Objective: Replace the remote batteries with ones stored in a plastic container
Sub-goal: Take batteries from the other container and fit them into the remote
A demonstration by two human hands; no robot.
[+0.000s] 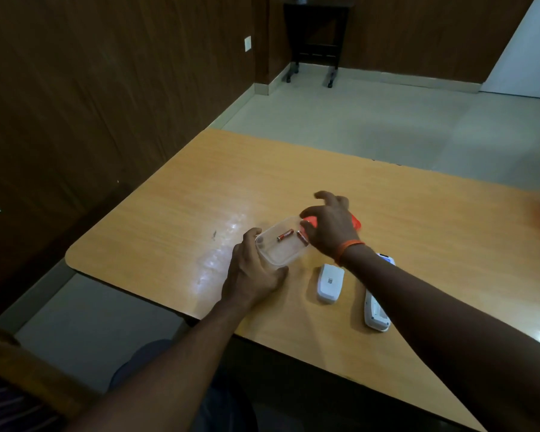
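The left hand [252,274] wraps the near-left corner of the clear plastic container [279,246], fingers curled against its wall to steady it. The right hand [328,227] hangs over the container's far-right end with fingers spread and bent, thumb and forefinger apart; it grips nothing that can be seen.

In the container, just below the middle of the frame, lie two red batteries: one battery [285,235] loose at the centre, the second battery [302,237] against the right wall, directly under the right hand's thumb. An orange lid [356,222] shows past the right hand, mostly hidden by it. Lower right of the container lies the battery cover [330,283], and beside it the white remote [376,316], partly crossed by the right forearm.

The batteries are small, round and free to roll, so a clumsy pinch could knock one aside. The light container may skid or tip if the left hand slackens. The right forearm passes close over the remote and could nudge it across the table [169,219].
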